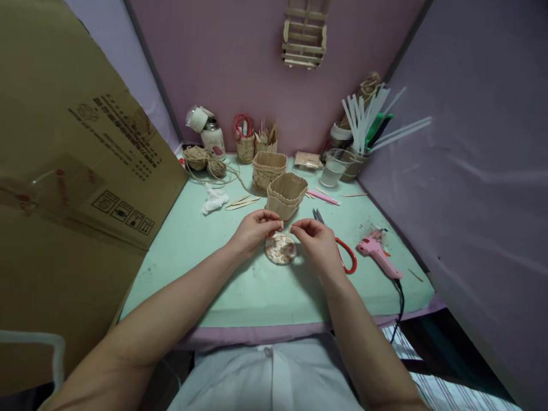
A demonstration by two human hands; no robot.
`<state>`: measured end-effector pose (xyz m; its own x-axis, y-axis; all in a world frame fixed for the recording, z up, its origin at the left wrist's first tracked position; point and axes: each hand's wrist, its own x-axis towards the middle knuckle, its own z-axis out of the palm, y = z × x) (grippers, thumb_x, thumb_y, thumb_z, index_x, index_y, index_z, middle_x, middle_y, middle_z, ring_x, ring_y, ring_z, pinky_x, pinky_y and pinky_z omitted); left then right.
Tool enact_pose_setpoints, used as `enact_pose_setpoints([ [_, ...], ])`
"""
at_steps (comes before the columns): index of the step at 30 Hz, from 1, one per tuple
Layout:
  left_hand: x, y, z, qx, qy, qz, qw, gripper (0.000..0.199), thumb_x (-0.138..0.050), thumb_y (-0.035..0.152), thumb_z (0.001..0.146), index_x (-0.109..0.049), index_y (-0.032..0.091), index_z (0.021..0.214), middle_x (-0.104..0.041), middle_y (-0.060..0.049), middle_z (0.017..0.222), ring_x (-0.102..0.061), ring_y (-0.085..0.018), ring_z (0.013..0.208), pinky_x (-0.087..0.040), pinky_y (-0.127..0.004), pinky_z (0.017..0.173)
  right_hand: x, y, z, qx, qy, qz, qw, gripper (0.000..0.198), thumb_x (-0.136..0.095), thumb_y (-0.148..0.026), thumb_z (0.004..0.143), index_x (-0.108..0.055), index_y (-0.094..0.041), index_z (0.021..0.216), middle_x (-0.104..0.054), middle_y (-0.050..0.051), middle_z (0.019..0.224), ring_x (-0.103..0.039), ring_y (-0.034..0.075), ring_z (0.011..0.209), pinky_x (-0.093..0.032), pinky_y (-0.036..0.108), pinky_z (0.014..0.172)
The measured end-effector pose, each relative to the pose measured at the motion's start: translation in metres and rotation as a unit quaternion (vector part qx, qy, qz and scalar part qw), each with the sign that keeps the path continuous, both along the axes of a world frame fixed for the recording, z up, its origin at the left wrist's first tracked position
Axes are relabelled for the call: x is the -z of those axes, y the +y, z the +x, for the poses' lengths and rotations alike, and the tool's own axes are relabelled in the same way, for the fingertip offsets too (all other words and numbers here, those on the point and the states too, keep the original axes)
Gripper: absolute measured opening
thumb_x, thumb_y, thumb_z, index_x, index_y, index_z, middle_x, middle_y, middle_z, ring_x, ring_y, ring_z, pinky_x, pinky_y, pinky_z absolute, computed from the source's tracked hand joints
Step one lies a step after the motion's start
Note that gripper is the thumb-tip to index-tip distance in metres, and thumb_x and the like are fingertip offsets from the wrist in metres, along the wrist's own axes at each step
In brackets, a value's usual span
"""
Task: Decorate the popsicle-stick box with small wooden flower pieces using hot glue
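Note:
My left hand is closed in a pinch on a small pale piece, too small to identify further. Facing it, my right hand also has thumb and fingertips pressed together; anything between them is too tiny to make out. Just below both sets of fingertips lies a round shallow dish filled with small cream and brown pieces. Behind the hands stands a tan woven-edged basket. Red-handled scissors lie beside my right hand, which partly covers them.
A pink glue gun with a black cord rests at right. Behind are a second basket, twine balls, a plastic cup and white glue sticks. Crumpled tissue and wooden strips lie left. A large cardboard box borders the table.

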<state>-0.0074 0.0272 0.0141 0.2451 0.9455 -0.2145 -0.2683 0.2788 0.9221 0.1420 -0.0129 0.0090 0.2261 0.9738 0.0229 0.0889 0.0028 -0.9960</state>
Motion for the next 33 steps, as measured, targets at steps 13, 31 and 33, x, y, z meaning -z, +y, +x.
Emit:
enact_pose_setpoints([
  [13, -0.001, -0.002, 0.000, -0.029, -0.024, -0.002, 0.999, 0.022, -0.078, 0.013, 0.059, -0.061, 0.014, 0.073, -0.066, -0.001, 0.064, -0.063, -0.011, 0.062, -0.049, -0.025, 0.067, 0.004, 0.013, -0.012, 0.017, 0.040, 0.012, 0.999, 0.014, -0.072, -0.030, 0.066, -0.067, -0.018, 0.072, -0.066, -0.001, 0.066, -0.055, 0.014, 0.062, -0.043, 0.027, 0.061],
  [31, 0.008, 0.000, 0.001, -0.033, -0.026, 0.013, 0.999, 0.024, -0.080, 0.016, 0.058, -0.061, 0.014, 0.073, -0.066, -0.001, 0.065, -0.063, -0.011, 0.064, -0.051, -0.027, 0.069, 0.008, 0.014, -0.015, 0.015, 0.050, 0.004, 0.999, 0.013, -0.071, -0.029, 0.067, -0.068, -0.018, 0.073, -0.066, -0.001, 0.066, -0.056, 0.014, 0.062, -0.043, 0.027, 0.061],
  [33, 0.008, 0.000, 0.002, -0.037, -0.026, 0.014, 0.999, 0.024, -0.080, 0.016, 0.058, -0.061, 0.014, 0.072, -0.066, -0.001, 0.065, -0.063, -0.011, 0.063, -0.051, -0.026, 0.068, 0.010, 0.015, -0.016, 0.017, 0.051, 0.010, 0.999, 0.013, -0.071, -0.028, 0.067, -0.068, -0.018, 0.073, -0.066, 0.000, 0.067, -0.056, 0.014, 0.062, -0.044, 0.027, 0.062],
])
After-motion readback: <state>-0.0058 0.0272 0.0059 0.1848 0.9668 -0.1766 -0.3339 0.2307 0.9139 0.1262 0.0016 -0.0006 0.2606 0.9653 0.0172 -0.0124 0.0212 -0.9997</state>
